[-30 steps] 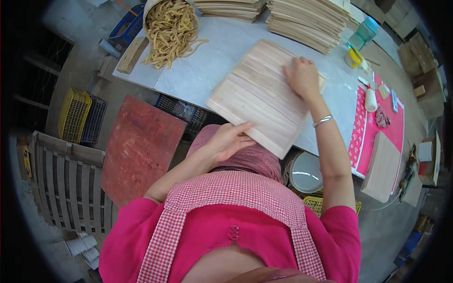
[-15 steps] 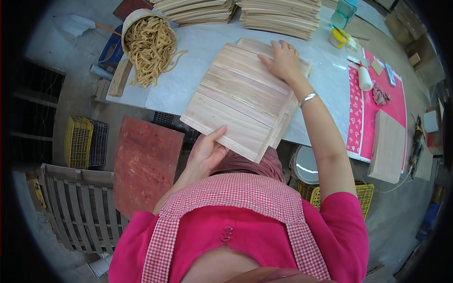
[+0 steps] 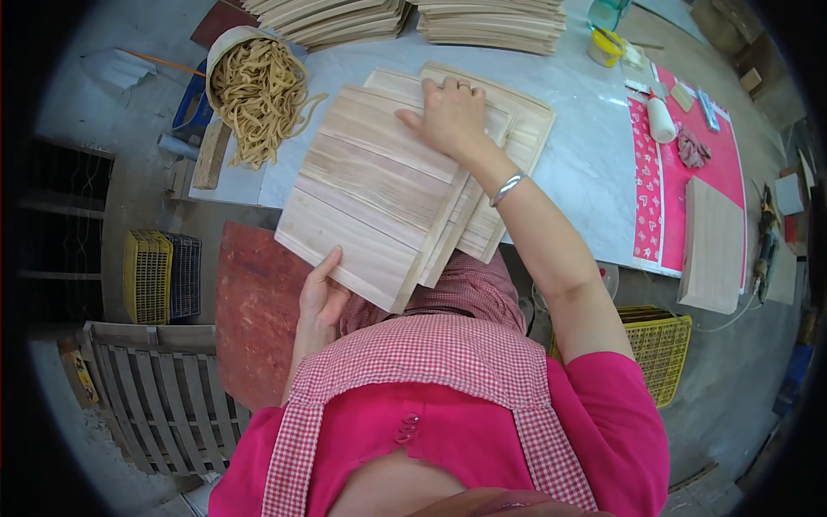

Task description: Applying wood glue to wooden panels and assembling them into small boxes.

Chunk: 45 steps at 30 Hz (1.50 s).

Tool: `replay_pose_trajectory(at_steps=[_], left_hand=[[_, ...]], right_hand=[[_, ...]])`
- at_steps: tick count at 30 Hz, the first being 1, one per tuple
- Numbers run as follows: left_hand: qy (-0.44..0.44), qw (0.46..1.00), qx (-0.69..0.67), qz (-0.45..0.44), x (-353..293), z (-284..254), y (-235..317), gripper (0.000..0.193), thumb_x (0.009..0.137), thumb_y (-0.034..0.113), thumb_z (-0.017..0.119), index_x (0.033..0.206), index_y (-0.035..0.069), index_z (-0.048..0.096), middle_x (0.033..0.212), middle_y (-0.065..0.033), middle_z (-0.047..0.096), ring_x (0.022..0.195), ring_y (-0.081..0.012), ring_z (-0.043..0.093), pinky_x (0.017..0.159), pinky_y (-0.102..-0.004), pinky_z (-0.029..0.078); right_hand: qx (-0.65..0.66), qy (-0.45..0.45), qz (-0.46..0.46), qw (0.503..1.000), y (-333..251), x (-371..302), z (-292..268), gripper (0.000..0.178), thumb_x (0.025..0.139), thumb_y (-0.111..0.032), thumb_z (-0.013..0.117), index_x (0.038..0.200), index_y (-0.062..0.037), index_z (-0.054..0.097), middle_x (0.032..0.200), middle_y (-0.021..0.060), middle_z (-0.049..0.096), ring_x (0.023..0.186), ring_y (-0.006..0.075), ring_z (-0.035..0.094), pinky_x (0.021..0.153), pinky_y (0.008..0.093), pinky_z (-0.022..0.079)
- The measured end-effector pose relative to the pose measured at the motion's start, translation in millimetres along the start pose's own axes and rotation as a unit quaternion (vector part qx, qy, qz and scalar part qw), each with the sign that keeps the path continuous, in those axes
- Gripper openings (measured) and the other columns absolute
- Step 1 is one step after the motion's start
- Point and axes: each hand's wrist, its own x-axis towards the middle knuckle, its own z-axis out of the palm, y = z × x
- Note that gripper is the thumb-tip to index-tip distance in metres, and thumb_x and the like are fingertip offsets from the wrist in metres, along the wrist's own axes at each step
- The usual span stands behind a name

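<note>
A pale panel of joined wooden boards [image 3: 370, 185] lies at a slant over other wooden panels [image 3: 527, 138], which show as a staggered stack along its right and far sides. Its near corner juts past the table edge toward my lap. My left hand [image 3: 322, 295] grips the near left edge, thumb on top and fingers hidden underneath. At the far right edge, my right hand [image 3: 450, 116] has its thumb on the top face and its fingers bent over the side. I wear a bracelet on the right wrist.
Stacks of wooden slats [image 3: 491, 26] stand at the table's far side. A tipped tub holds tan strips [image 3: 263, 95] at left. A pink mat [image 3: 719, 164] at right carries a white bottle [image 3: 661, 119] and a wooden block [image 3: 711, 246]. Yellow crates [image 3: 659, 353] sit on the floor.
The top panel has shifted left and toward me with both hands on it. More of the panels beneath now shows at right.
</note>
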Motion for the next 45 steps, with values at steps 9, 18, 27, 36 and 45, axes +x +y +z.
replay_pose_trajectory(at_steps=[9,18,27,36,45], left_hand=[[-0.037,0.998,-0.057,0.002,27,-5,-35,0.052,0.087,0.011,0.059,0.133,-0.001,0.038,0.129,-0.0164,0.049,0.121,-0.0320,0.046,0.106,-0.0471,0.035],[-0.047,0.998,-0.048,-0.002,25,-5,-26,0.055,0.086,0.007,0.059,0.134,-0.003,0.035,0.130,-0.0179,0.047,0.122,-0.0329,0.045,0.106,-0.0476,0.035],[-0.041,0.997,-0.017,0.070,24,-37,23,0.054,0.087,0.008,0.059,0.134,-0.003,0.036,0.130,-0.0179,0.048,0.122,-0.0318,0.046,0.105,-0.0461,0.036],[0.007,0.998,-0.027,0.056,37,-66,32,0.051,0.089,0.011,0.059,0.133,-0.002,0.038,0.131,-0.0168,0.048,0.120,-0.0317,0.048,0.104,-0.0459,0.039],[0.018,0.998,-0.003,0.060,49,-70,35,0.051,0.091,0.016,0.057,0.135,-0.001,0.037,0.133,-0.0175,0.048,0.122,-0.0321,0.047,0.105,-0.0473,0.037]], right_hand=[[-0.029,-0.002,0.048,0.998,52,21,25,0.070,0.081,-0.064,0.050,0.115,-0.0031,0.060,0.116,0.0196,0.058,0.113,0.0351,0.052,0.096,0.0492,0.037],[-0.020,-0.050,0.087,0.995,32,22,7,0.074,0.079,-0.066,0.049,0.117,-0.0042,0.061,0.112,0.0208,0.059,0.112,0.0356,0.052,0.094,0.0496,0.037],[0.010,0.025,0.028,0.999,-15,32,25,0.057,0.083,-0.055,0.055,0.108,-0.0047,0.065,0.110,0.0184,0.060,0.109,0.0354,0.053,0.092,0.0472,0.037],[0.058,0.072,-0.058,0.994,-30,8,58,0.033,0.083,-0.037,0.061,0.095,-0.0073,0.069,0.109,0.0154,0.060,0.110,0.0336,0.052,0.094,0.0470,0.036],[0.087,0.081,-0.112,0.987,-27,14,65,0.028,0.080,-0.032,0.064,0.095,-0.0095,0.070,0.108,0.0109,0.062,0.109,0.0294,0.053,0.095,0.0465,0.036]])
